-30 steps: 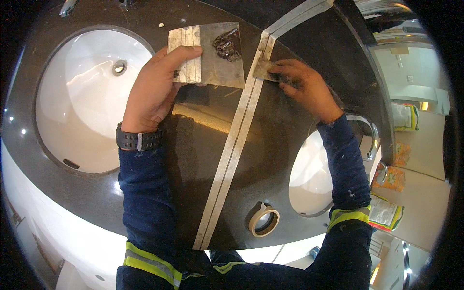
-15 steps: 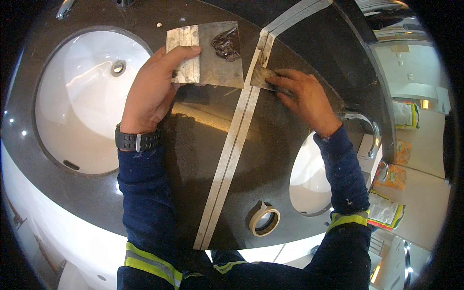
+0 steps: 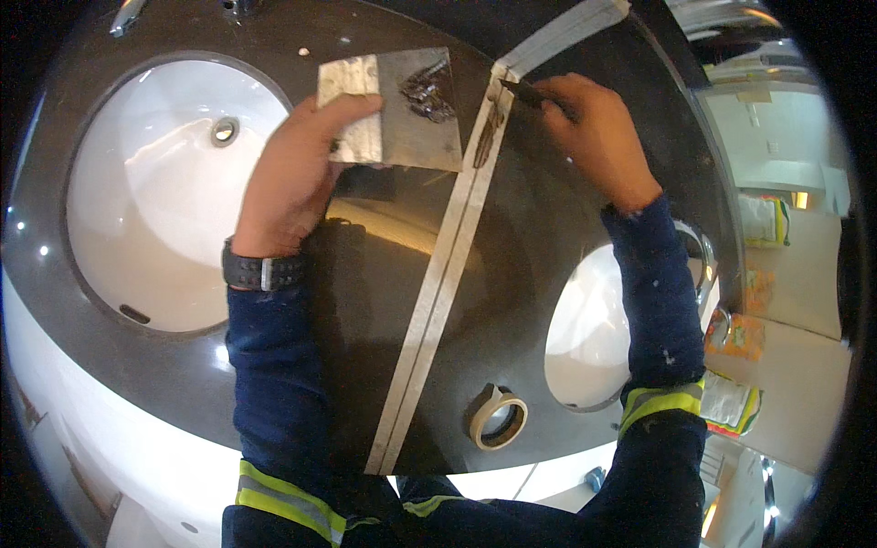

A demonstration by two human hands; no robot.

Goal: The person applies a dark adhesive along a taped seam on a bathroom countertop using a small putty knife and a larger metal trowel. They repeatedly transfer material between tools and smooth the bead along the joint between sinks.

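My left hand [image 3: 290, 178] grips a wide flat scraper [image 3: 402, 137] by its pale folded back, thumb on top. A glossy dab of dark brown paste [image 3: 427, 93] sits on the scraper's grey blade, near its far right corner. In my right hand [image 3: 592, 128] is a small putty knife [image 3: 524, 92], seen nearly edge-on and dark, its tip at the taped seam. Two strips of pale masking tape [image 3: 437, 283] run along a narrow seam in the dark countertop [image 3: 365, 301]. Dark paste [image 3: 487, 137] is smeared over the seam and tape near the far end.
A white oval basin [image 3: 137, 210] lies to the left, a second basin [image 3: 585, 338] to the right with a chrome tap [image 3: 705, 265]. A roll of masking tape [image 3: 499, 422] rests near the front edge. The tape bends up the dark backsplash [image 3: 566, 32]. Bags [image 3: 731, 402] stand at far right.
My right hand has moved up and slightly right, turning the putty knife from blade-flat to nearly edge-on. More of the smeared paste on the seam now shows. The left hand has barely shifted.
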